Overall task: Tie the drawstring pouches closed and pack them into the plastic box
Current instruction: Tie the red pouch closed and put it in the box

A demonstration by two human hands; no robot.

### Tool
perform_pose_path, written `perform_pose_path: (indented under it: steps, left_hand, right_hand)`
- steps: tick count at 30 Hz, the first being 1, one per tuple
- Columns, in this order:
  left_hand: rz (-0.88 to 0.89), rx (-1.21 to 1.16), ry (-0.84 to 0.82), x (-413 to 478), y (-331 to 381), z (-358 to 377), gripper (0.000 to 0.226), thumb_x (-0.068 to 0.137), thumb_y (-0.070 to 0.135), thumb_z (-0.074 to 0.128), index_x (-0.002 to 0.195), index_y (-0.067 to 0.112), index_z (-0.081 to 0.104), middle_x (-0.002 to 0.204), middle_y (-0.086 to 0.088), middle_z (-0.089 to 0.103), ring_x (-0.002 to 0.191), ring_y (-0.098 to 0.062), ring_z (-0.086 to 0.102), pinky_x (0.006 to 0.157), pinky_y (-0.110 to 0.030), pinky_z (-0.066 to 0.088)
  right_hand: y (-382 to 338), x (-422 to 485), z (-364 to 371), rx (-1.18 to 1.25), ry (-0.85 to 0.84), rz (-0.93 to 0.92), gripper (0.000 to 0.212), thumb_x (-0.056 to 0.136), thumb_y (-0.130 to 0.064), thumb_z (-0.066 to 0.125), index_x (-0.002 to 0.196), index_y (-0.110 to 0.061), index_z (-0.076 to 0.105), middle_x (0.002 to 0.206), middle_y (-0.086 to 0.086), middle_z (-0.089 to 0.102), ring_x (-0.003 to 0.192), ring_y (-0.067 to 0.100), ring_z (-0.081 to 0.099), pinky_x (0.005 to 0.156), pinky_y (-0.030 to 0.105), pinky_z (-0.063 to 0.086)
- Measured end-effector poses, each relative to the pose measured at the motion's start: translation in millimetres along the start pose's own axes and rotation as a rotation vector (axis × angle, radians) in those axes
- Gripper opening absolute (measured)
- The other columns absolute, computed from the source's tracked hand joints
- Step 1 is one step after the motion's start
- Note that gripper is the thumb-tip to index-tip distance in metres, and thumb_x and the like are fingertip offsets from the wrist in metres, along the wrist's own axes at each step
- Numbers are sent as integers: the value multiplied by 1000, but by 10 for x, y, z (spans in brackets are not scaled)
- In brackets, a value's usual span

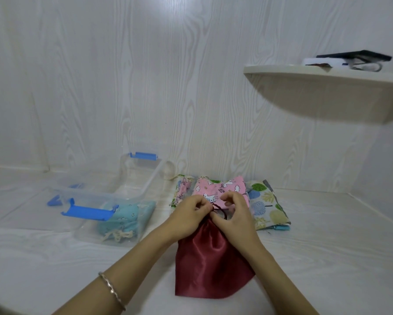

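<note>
A dark red satin pouch (208, 260) lies flat on the white surface in front of me, its gathered neck pointing away. My left hand (188, 215) and my right hand (234, 214) both pinch its dark red drawstring (220, 209) at the neck, with a loop showing between the fingers. The clear plastic box (131, 192) with blue latches stands open to the left. A light blue pouch (127, 218) with a cream cord lies inside it. Behind my hands lies a pink unicorn-print pouch (220, 188).
A leaf-print pouch (267, 205) lies to the right of the pink one, with more fabric under the pile. A curved wall shelf (327, 87) juts out at upper right with dark and white items on it. White wood-grain walls close the back and the right side.
</note>
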State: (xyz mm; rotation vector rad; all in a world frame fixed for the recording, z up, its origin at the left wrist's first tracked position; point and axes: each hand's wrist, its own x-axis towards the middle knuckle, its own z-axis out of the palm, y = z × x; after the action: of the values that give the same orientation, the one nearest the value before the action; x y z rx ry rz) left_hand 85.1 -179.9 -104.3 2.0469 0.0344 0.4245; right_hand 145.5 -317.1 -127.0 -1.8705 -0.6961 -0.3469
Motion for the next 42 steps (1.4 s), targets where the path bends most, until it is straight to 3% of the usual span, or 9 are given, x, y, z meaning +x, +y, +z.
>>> perform_pose_path:
  steps: [4,10,13,17,23,31,35,38,42]
  left_hand:
    - [-64,-246,38,-29,-14,57,20,95,15,56,76,14,61,65,4,55,59,-7,48,58,-17,40]
    - [-259,-471,-24,-48,8,68,19,98,17,51,82,13,62,56,5,39,39,0,31,40,-13,27]
    - [-282,-444,-59,-46,7,62,18,97,19,51,87,12,64,52,8,40,40,-1,31,41,-14,26]
    - [-308,-342,-112,-25,6,18,14,94,24,55,88,12,58,65,-3,41,44,-6,31,42,-17,25]
    - [-322,-159,-268,3,69,-84,16,92,22,54,78,14,51,62,-1,34,48,-10,28,42,-19,21]
    - [-135,77,-361,-6,71,-176,38,93,26,55,58,23,43,57,6,41,52,-9,36,53,-23,31]
    - [38,185,-144,5,35,-133,18,91,21,63,73,18,61,66,5,55,54,-2,47,56,-15,40]
    - [55,87,-53,11,-2,-98,12,89,16,65,77,17,66,65,3,57,48,2,46,52,-13,39]
    - [2,52,-18,11,-25,-87,13,89,16,64,77,16,69,66,4,62,54,-1,49,58,-19,43]
  right_hand:
    - [-42,-34,48,67,2,74,40,73,-19,83,92,-24,47,87,-5,58,82,13,59,71,11,44]
    - [-27,-76,94,-212,229,-104,35,70,-19,82,87,-22,51,91,-10,48,88,9,44,79,16,35]
    - [-68,-88,104,-204,163,-89,28,75,-9,74,87,-26,55,81,-14,56,80,9,53,72,23,43]
    - [-59,-80,97,-178,87,-126,35,81,0,64,110,-18,71,91,-6,68,85,12,62,80,23,49]
    - [-43,-70,65,-208,14,-238,24,75,1,61,84,-15,77,80,-6,66,78,8,61,74,17,46]
    - [-55,-59,16,-39,-61,-98,30,75,5,59,67,-22,69,74,-7,63,75,6,58,65,12,42]
    - [-82,12,2,131,-151,114,41,81,9,56,57,-24,63,76,0,61,67,0,55,68,14,41]
    - [-79,44,-15,399,-243,345,38,82,8,56,57,-17,69,69,4,63,66,13,55,66,25,43]
    - [-143,8,-86,353,-277,311,30,84,10,59,72,-13,74,64,-6,70,61,3,62,62,12,47]
